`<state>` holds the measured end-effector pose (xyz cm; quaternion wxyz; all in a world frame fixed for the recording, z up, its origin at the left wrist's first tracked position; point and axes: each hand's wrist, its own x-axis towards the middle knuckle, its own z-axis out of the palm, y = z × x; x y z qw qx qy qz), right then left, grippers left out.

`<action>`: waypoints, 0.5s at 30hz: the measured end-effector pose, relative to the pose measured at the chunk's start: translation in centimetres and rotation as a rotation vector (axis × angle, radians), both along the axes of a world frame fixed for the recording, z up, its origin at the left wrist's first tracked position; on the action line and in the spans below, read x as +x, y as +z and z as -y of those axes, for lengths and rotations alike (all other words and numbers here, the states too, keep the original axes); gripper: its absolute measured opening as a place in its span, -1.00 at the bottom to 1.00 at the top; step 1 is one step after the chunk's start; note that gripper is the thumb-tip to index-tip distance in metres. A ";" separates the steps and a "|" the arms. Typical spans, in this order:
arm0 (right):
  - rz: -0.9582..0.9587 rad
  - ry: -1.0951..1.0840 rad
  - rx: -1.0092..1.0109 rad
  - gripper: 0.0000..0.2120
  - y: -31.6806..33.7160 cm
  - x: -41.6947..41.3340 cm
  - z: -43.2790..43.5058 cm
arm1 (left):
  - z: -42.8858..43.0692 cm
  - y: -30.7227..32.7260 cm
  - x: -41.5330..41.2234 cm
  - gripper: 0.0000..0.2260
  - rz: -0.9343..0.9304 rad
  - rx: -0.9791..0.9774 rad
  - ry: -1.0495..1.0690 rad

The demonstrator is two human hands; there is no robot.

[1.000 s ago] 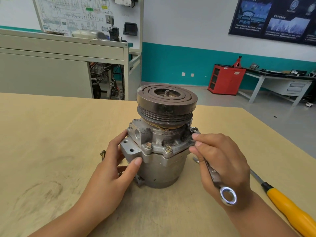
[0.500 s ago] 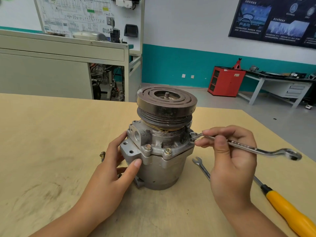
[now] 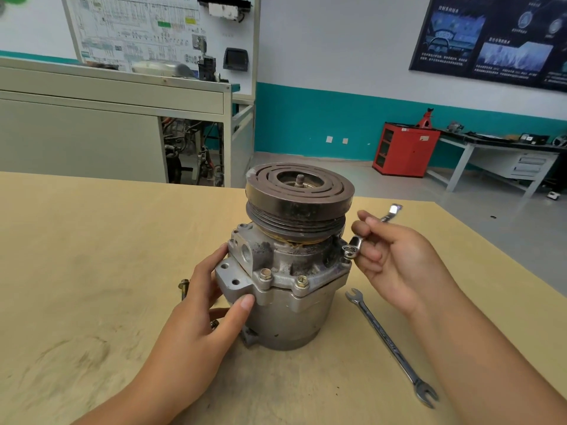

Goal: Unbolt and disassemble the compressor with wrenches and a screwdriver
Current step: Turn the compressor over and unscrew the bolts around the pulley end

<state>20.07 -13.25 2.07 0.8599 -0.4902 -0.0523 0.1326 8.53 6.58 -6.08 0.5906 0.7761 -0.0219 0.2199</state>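
Note:
The grey metal compressor [image 3: 291, 305] stands upright on the wooden table [image 3: 92, 256], its rusty grooved pulley [image 3: 299, 194] on top. My left hand [image 3: 202, 320] grips the compressor's left side, thumb on the housing. My right hand [image 3: 395, 262] holds a ring wrench [image 3: 352, 245] whose ring end sits on a bolt at the flange's right side; its handle points away to the far right. Two bolts [image 3: 265, 275] show on the flange's front.
An open-ended wrench [image 3: 389, 342] lies on the table right of the compressor. A loose bolt [image 3: 183, 288] lies left of it, behind my left hand. Beyond the table stand a grey cabinet [image 3: 92, 133] and a red cabinet [image 3: 405, 148].
My right hand has swung the ring wrench's handle from pointing toward me, round to the right, then to the far right, ring end staying on the bolt. The left hand stays put.

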 end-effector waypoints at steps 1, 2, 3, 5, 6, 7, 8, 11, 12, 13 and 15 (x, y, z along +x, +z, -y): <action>-0.014 0.050 -0.047 -0.85 0.3 0.3 0.0 | 0.0 0.0 0.0 -0.44 -0.001 0.002 0.000; -0.019 0.096 -0.091 -0.83 0.5 0.6 -0.1 | 0.0 0.0 0.0 -0.45 -0.002 0.003 0.001; -0.018 0.129 -0.128 -0.80 0.6 0.9 -0.1 | 0.0 0.0 0.0 -0.45 -0.003 0.005 0.003; 0.000 0.157 -0.176 -0.77 0.8 1.2 -0.3 | 0.0 0.1 -0.1 -0.46 -0.005 0.010 0.008; 0.016 0.165 -0.189 -0.77 0.8 1.3 -0.3 | 0.0 0.1 0.0 -0.45 -0.005 0.008 0.011; 0.035 0.168 -0.192 -0.77 0.8 1.3 -0.3 | 0.0 0.1 0.0 -0.44 -0.004 0.005 0.013; 0.054 0.161 -0.176 -0.78 0.7 1.2 -0.4 | 0.0 0.0 0.0 -0.43 -0.002 0.003 0.014; 0.095 0.027 0.024 -0.81 0.5 0.8 -0.5 | 0.0 0.0 0.0 -0.41 0.001 0.009 0.007; 0.117 -0.052 0.106 -0.82 0.5 0.5 -0.4 | 0.0 0.0 0.0 -0.40 0.000 0.008 0.005; 0.159 -0.132 0.160 -0.82 0.5 0.0 -0.2 | 0.0 0.0 0.0 -0.39 -0.004 0.006 0.003; 0.291 -0.227 0.154 -0.83 0.4 -1.1 0.3 | 0.0 -0.1 0.0 -0.39 -0.007 0.004 0.001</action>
